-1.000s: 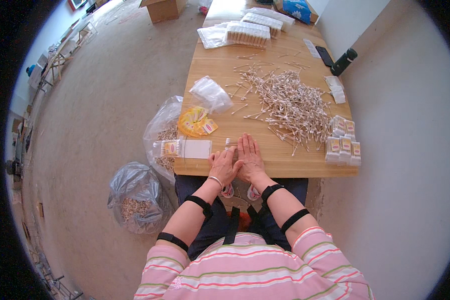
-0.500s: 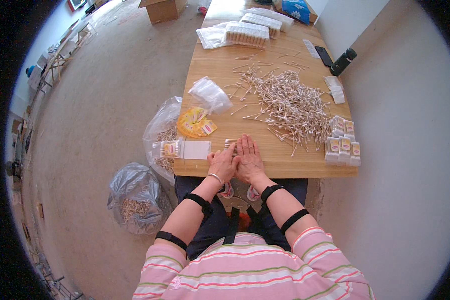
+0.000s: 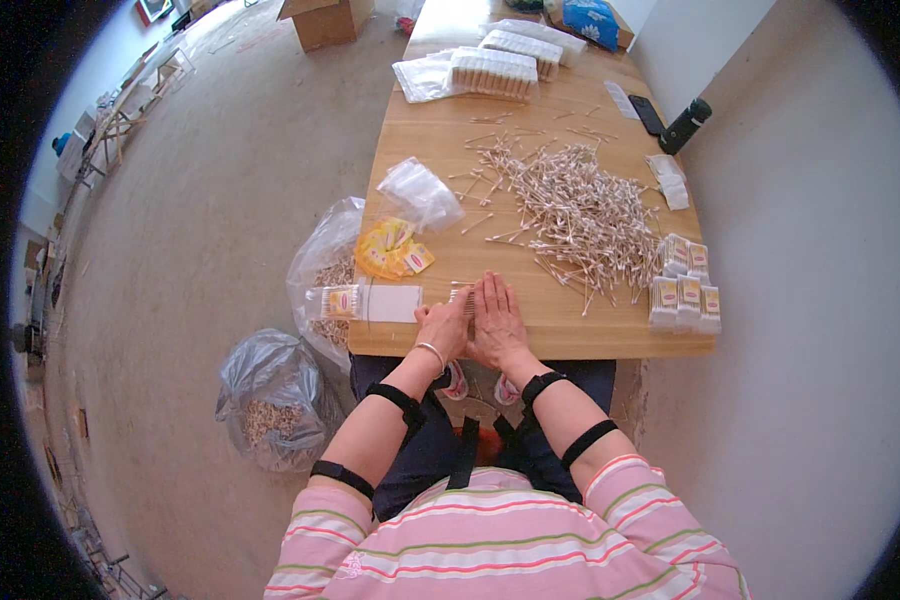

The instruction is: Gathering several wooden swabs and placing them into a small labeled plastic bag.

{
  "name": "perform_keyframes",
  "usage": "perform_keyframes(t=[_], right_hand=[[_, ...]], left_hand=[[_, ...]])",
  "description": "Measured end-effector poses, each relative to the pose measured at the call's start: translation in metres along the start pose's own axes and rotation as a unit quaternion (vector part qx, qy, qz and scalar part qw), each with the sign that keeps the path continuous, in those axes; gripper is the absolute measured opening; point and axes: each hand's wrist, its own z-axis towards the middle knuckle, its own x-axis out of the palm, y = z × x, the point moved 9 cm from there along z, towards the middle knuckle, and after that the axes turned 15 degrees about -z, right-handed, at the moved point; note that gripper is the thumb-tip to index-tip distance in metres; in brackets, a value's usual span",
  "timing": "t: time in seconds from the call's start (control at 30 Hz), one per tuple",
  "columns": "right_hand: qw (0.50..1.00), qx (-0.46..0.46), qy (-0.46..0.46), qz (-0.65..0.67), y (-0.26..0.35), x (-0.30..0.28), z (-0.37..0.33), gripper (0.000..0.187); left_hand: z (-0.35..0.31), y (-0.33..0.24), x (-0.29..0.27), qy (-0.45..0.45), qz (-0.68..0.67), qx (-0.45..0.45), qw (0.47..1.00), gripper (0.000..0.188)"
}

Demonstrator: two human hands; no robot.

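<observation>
Two hands: left hand (image 3: pixel 442 328) and right hand (image 3: pixel 498 315), side by side at the near-left of the loose swab pile (image 3: pixel 590 210).
Left hand state: fingers bent, index reaching forward onto the short swab row (image 3: pixel 461 291); whether it pinches any swab is hidden.
Right hand state: open, palm down, fingers together and pointing forward, just beside the left.
Swab row: near-left of the pile, between the hands' fingers and partly covered; its sticks appear to run left to right, across the line of the fingers. Both hands seem equally near, left fingers at its near side, right hand over its right end.
Card and pack: left of the pile, nearer the person, a white card (image 3: pixel 395 303) with one filled swab pack (image 3: pixel 340 302) at its left end.
Yellow cards (image 3: pixel 390 248): fanned, left of the pile.
Clear pouches (image 3: pixel 420 193): left of the pile, seemingly unfilled.
Labelled packs (image 3: pixel 685 288): near-right of the pile, holding swabs.
Bundled packs (image 3: pixel 493 73): beyond the pile, holding swabs in rows.
Large clear bag (image 3: pixel 305 255): farther left of the pile, past the table edge, swabs inside.
Grey bag (image 3: pixel 275 365): far near-left of the pile, on the floor, loose swabs inside.
</observation>
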Motion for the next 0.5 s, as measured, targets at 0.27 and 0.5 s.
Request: perform_keyframes(t=[0.27,0.5], right_hand=[[1.0,-0.004,-0.003,-0.03,-0.002,0.006,0.0,0.088],[0.999,-0.023,-0.041,0.023,0.004,0.009,-0.005,0.084]], left_hand=[[0.002,-0.002,-0.005,-0.018,-0.049,-0.042,0.998,0.057],[0.0,-0.001,-0.008,-0.047,-0.067,0.003,0.997,0.05]])
